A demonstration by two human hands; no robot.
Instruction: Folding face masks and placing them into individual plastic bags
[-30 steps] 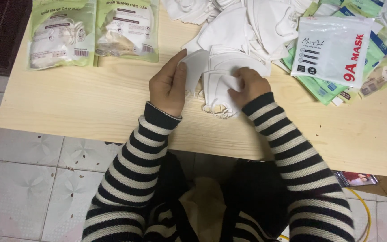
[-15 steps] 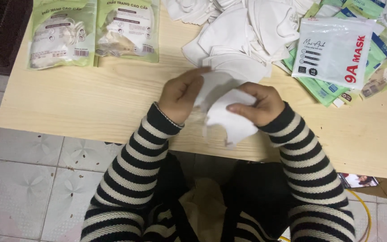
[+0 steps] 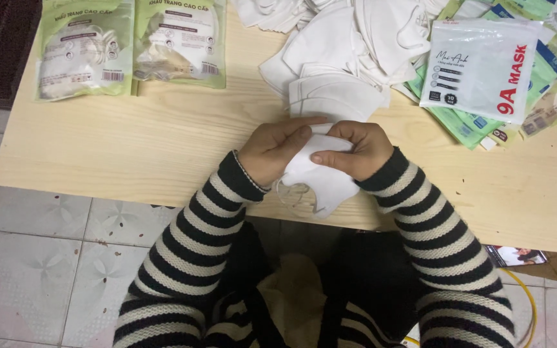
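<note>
Left hand (image 3: 272, 147) and right hand (image 3: 354, 149) each with grip clamped on folded white mask (image 3: 320, 177), held above near edge of wooden counter (image 3: 162, 148), loose mask pile (image 3: 349, 51) just beyond, green packets (image 3: 130, 45) far left, white pouch (image 3: 481, 67) right.

A white folded fabric face mask (image 3: 322, 179) is gripped between the left hand (image 3: 273, 149) and the right hand (image 3: 354, 149), above the near edge of a pale wooden table (image 3: 162, 145). Its thin ear loop (image 3: 289, 191) is hung below the grip, on the left hand's side. Directly behind the grip, a loose heap of white fabric masks (image 3: 346, 51) is spread on the table. Right of that heap and behind the right hand, a white plastic mask pouch (image 3: 481, 67) is laid on a fan of green flat packets (image 3: 469, 122). Far to the left of the grip and behind it, two green filled mask bags (image 3: 130, 45) are placed side by side at the table's far edge.
</note>
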